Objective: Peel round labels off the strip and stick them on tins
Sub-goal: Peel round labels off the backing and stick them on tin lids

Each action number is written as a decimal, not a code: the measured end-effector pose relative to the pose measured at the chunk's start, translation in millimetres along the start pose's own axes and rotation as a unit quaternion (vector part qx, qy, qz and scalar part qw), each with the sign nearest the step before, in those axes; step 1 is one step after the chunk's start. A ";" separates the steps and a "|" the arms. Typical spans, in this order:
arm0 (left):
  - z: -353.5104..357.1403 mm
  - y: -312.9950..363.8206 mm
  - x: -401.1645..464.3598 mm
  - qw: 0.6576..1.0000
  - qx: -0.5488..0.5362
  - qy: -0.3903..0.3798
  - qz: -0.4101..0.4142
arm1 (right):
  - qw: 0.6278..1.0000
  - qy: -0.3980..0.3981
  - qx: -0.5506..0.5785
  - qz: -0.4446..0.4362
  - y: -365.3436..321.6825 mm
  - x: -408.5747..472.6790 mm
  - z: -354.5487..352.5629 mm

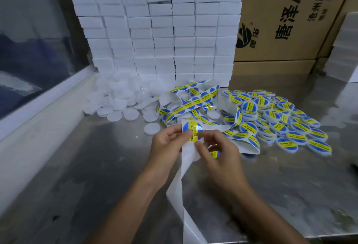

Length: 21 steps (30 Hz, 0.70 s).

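Dim, cool, even light falls from above, leaving soft sheen and blotchy reflections on the metal counter (290,195) and only faint shadows. The wide lens bends straight edges near the borders. Detail is soft overall, with the white boxes (160,34) washed out.

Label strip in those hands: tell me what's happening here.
A person is peeling a round blue and yellow label off the white strip. The left hand holds the strip; the right hand pinches the label's edge. Unlabelled white tins lie heaped to the left on the metal table, finished labelled tins to the right.
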<state>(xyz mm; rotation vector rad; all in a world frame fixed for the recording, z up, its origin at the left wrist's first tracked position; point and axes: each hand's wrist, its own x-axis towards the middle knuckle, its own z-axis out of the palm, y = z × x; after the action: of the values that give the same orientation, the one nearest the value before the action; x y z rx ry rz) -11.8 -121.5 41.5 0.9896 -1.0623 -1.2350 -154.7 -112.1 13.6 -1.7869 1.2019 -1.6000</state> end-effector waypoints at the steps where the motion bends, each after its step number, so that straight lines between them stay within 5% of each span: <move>1: -0.6 0.2 2.1 1.000 -0.001 -0.016 0.009 | 1.000 0.006 -0.004 -0.007 1.0 5.0 0.8; 8: -10.0 -13.8 26.8 0.996 0.076 0.024 0.032 | 0.997 0.039 -0.033 -0.057 7.7 32.2 3.9; 13: -8.1 -19.1 48.9 0.992 0.098 0.050 0.069 | 0.969 0.057 -0.166 -0.172 23.4 50.4 9.5; 21: -7.1 -30.3 80.2 0.968 0.202 0.046 0.144 | 0.936 0.006 -0.257 -0.240 46.8 75.0 18.8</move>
<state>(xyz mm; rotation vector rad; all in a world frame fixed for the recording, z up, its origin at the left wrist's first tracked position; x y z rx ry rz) -9.3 -203.9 16.8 1.1382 -1.3618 -0.7410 -155.0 -202.6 13.6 -2.5690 1.3506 -1.6399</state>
